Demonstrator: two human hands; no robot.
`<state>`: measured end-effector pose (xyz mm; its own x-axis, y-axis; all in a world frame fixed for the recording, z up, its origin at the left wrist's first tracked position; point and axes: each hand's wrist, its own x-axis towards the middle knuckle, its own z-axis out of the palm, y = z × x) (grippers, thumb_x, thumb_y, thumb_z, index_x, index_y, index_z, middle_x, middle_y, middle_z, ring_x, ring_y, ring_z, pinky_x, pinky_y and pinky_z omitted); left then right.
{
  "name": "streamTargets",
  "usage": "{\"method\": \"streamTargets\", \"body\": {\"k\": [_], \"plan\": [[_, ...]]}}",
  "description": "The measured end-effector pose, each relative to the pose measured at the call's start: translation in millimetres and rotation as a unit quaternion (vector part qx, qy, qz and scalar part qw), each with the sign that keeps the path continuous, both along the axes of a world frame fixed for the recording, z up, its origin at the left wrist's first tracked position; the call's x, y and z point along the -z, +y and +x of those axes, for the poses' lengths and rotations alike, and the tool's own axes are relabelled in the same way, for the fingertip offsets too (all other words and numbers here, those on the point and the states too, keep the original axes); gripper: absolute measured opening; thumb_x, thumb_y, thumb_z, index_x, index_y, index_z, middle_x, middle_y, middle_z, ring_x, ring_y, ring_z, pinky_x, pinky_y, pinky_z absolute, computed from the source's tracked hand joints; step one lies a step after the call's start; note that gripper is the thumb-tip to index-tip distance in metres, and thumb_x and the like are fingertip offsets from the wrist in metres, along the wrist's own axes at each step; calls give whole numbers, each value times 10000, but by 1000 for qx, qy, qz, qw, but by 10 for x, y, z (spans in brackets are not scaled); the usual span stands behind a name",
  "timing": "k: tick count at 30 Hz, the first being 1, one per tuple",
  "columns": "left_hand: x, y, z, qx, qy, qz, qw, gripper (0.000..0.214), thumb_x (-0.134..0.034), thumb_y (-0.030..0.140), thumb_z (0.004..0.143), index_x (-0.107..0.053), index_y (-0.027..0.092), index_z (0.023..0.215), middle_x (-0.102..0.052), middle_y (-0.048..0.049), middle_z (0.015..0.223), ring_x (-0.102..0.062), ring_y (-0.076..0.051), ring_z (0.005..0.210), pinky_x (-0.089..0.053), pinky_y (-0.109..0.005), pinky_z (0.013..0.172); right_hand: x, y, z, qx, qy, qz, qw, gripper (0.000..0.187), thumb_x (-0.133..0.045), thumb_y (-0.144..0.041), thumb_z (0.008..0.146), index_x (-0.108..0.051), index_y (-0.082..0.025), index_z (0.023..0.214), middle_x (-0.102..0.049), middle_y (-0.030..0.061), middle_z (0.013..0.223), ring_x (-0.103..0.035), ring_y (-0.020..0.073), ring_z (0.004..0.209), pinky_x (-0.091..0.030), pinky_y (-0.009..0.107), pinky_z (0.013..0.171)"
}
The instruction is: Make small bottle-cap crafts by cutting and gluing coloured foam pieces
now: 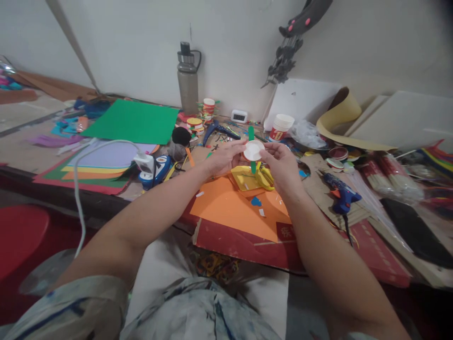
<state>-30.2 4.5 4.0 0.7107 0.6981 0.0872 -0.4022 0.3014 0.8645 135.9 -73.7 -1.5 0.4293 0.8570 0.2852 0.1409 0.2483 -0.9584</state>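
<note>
Both my hands hold a small round white paper cup piece (253,151) above the table. Its rim has a reddish edge, and green sticks (251,133) stand out above and below it. My left hand (226,158) pinches the left side of the piece. On the opposite side, the thumb and fingers of my right hand (281,163) close on its edge. Just beneath are yellow-handled scissors (264,177) and an orange paper sheet (233,208) with a blue paper scrap (256,201) and white bits on it.
A blue glue gun (341,193) lies at the right, near a black phone-like slab (417,231). Stacked paper cups (281,126), a small white clock (239,116) and a grey bottle (188,85) stand at the back. A white cable (77,198) crosses the left, near coloured paper (130,120).
</note>
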Motion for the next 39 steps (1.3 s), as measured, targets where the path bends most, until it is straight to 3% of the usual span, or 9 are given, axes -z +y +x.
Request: {"method": "streamTargets", "body": {"k": [4,8,13,20,32,39], "plan": [[11,0,0,13,-20,18,1000,248,-800,206,885,-752,111,1109,-800,-92,1032,-714,-127,813,-585,-274,788,6,7,6,5,2,-2,1000,382,-834,-411,714,-676,-241,1017,-752,0,904,-695,168,829,-575,324,762],[-7,-24,-15,20,-18,62,998,461,-947,284,739,-760,124,1130,-784,-79,1072,-678,-108,816,-559,-258,787,-11,-5,-4,2,12,1,1000,418,-856,-453,685,-698,-232,1002,-763,9,924,-699,171,856,-578,329,789],[-20,-22,-41,7,26,106,994,544,-979,356,712,-775,143,1169,-770,-89,1113,-681,-130,903,-561,-284,862,-33,-20,-13,-25,10,9,1000,419,-844,-496,693,-736,-232,999,-804,36,1027,-717,185,917,-587,356,851],[-3,57,-50,-6,38,173,984,593,-1039,469,613,-806,129,1039,-771,-67,1005,-680,-130,880,-562,-273,833,-8,-1,31,-33,-9,6,999,447,-836,-511,693,-743,-220,1020,-794,54,1031,-717,195,917,-589,379,865],[10,89,-40,-59,62,154,984,511,-984,292,657,-831,133,1119,-816,-92,1086,-695,-139,910,-562,-287,856,23,14,25,-16,-9,3,1000,425,-841,-537,718,-763,-222,992,-805,40,1013,-722,197,923,-588,380,878],[-18,108,-65,-51,89,138,985,459,-965,187,683,-844,122,1121,-826,-92,1058,-702,-126,877,-545,-274,841,41,29,48,-25,-26,-11,999,413,-825,-539,704,-756,-225,963,-786,32,940,-703,197,877,-586,371,825]]}}
